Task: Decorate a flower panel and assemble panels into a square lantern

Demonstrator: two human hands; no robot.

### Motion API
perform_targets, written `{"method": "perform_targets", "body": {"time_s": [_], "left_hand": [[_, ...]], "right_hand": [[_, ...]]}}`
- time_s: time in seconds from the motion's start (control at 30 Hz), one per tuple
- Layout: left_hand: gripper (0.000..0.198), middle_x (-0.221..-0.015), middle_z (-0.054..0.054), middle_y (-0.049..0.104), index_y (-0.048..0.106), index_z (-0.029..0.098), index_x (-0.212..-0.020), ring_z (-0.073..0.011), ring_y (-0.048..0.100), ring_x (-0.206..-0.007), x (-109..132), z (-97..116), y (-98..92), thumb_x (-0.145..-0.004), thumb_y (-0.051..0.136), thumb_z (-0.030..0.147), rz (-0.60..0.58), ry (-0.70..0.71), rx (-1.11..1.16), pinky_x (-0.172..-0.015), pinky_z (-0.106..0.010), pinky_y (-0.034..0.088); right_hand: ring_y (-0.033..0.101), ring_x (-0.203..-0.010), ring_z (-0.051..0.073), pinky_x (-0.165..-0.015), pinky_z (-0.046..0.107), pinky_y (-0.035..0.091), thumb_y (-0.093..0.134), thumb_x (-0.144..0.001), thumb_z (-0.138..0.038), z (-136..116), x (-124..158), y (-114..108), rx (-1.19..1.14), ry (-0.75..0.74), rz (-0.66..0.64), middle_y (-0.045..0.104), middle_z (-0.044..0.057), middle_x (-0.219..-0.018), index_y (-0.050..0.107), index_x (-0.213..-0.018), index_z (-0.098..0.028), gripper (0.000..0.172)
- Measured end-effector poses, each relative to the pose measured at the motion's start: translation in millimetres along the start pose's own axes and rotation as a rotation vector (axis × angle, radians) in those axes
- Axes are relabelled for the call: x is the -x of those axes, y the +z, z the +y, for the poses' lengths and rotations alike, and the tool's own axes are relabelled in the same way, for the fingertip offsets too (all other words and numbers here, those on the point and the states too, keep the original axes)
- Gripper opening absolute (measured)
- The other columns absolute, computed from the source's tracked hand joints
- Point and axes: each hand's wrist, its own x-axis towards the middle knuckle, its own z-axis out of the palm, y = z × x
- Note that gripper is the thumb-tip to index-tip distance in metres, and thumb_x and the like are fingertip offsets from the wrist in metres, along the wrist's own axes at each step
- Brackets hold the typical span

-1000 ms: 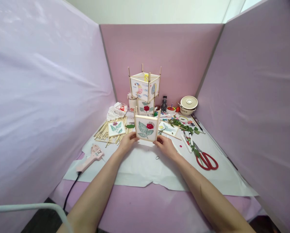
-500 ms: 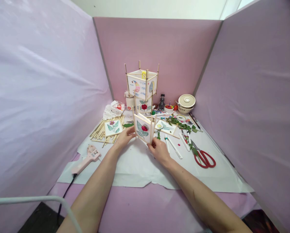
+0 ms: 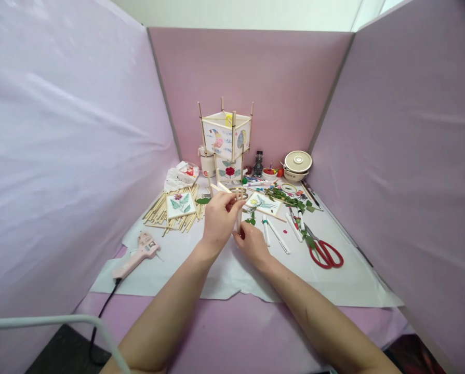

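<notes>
Both my hands grip a small stick-framed paper panel piece at the middle of the table, mostly hidden behind them. My left hand is closed on the upper part of its near corner sticks. Lower down, my right hand pinches the bottom of the same corner. Behind stands a finished-looking lantern of paper and sticks, with a moon drawing above and a red flower below. A framed flower panel rests on a heap of thin wooden sticks. To the right lies another framed panel with a yellow flower.
A pink glue gun with a black cord lies at left. Red-handled scissors, white markers and leafy sprigs are on the right. A lidded bowl stands at the back. A pale cable crosses the lower left.
My left hand has moved right and up from the panel piece's left side to its near corner, now covering the red flower. My right hand stays at the bottom corner.
</notes>
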Motion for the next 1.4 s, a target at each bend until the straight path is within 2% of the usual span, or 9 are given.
{"method": "perform_targets", "body": {"time_s": [0.37,0.53,0.67,0.83,0.97,1.07,1.17,1.27,1.4], "left_hand": [[0.014,-0.072,-0.001,0.061,0.068,0.018,-0.072,-0.0143,0.054,-0.069,-9.7,5.2,-10.0,-0.081,0.062,0.027,-0.115,-0.028,-0.035,-0.066,-0.028,0.041],[0.023,-0.064,0.001,0.058,0.063,0.018,-0.063,-0.0139,0.051,-0.066,-17.8,-3.8,-21.9,-0.083,0.061,0.031,-0.189,0.054,-0.091,-0.063,-0.027,0.038],[0.021,-0.066,0.0,0.06,0.067,0.018,-0.068,-0.0128,0.05,-0.063,-22.4,-9.9,-29.9,-0.083,0.062,0.032,-0.244,0.058,-0.05,-0.059,-0.027,0.037],[0.02,-0.07,-0.001,0.062,0.069,0.017,-0.071,-0.0131,0.053,-0.066,-23.0,-11.2,-33.9,-0.083,0.062,0.031,-0.272,0.064,-0.038,-0.061,-0.026,0.039],[0.02,-0.071,-0.001,0.063,0.07,0.017,-0.073,-0.013,0.054,-0.066,-24.0,-15.5,-34.3,-0.084,0.062,0.032,-0.261,0.059,-0.028,-0.061,-0.026,0.039],[0.021,-0.072,-0.001,0.063,0.07,0.016,-0.075,-0.0129,0.054,-0.066,-24.8,-19.9,-34.4,-0.084,0.062,0.034,-0.258,0.061,-0.02,-0.061,-0.025,0.04],[0.022,-0.073,-0.001,0.063,0.07,0.016,-0.076,-0.013,0.055,-0.066,-25.2,-21.9,-35.2,-0.084,0.062,0.035,-0.265,0.06,-0.011,-0.061,-0.025,0.04],[0.02,-0.072,0.0,0.062,0.07,0.017,-0.074,-0.0126,0.054,-0.065,-26.1,-21.1,-36.6,-0.083,0.063,0.033,-0.268,0.045,-0.008,-0.059,-0.025,0.039],[0.019,-0.069,0.0,0.061,0.07,0.018,-0.072,-0.0123,0.053,-0.063,-27.8,-19.6,-39.1,-0.084,0.062,0.03,-0.292,0.036,-0.014,-0.059,-0.025,0.039]], "right_hand": [[0.053,-0.066,0.018,-0.061,0.028,0.033,0.056,-0.087,-0.022,-10.2,2.2,-2.3,0.096,0.019,-0.07,0.061,0.004,-0.076,0.05,-0.078,-0.021,0.012],[0.062,-0.074,0.021,-0.069,0.031,0.042,0.064,-0.084,-0.023,6.8,-8.4,-43.4,-0.037,0.031,-0.178,0.07,0.006,-0.084,0.064,-0.09,-0.02,0.007],[0.064,-0.084,0.024,-0.077,0.034,0.044,0.057,-0.084,-0.013,27.0,-7.0,-70.1,-0.014,-0.029,-0.24,0.072,0.006,-0.091,0.071,-0.088,-0.022,0.017],[0.061,-0.086,0.02,-0.079,0.031,0.043,0.055,-0.083,-0.008,32.2,10.5,-53.7,-0.03,-0.126,-0.448,0.067,0.005,-0.092,0.071,-0.086,-0.022,0.022],[0.057,-0.084,0.019,-0.076,0.029,0.041,0.051,-0.082,-0.005,25.7,19.1,-44.6,0.015,-0.142,-0.472,0.062,0.005,-0.088,0.065,-0.078,-0.02,0.021],[0.054,-0.076,0.018,-0.069,0.029,0.039,0.05,-0.084,-0.009,22.5,20.3,-47.1,0.03,-0.079,-0.459,0.061,0.004,-0.083,0.059,-0.078,-0.02,0.016],[0.056,-0.071,0.017,-0.065,0.028,0.04,0.047,-0.087,-0.015,19.7,13.9,-51.7,-0.081,0.006,-0.429,0.062,0.001,-0.079,0.056,-0.082,-0.021,0.012],[0.061,-0.072,0.016,-0.068,0.029,0.046,0.051,-0.086,-0.018,9.2,-1.0,-59.8,-0.311,0.038,-0.405,0.065,0.0,-0.079,0.058,-0.089,-0.021,0.008],[0.066,-0.077,0.017,-0.073,0.032,0.052,0.059,-0.083,-0.023,-28.8,-17.2,-84.5,-0.579,0.007,-0.41,0.07,0.001,-0.085,0.061,-0.099,-0.022,0.015]]}}
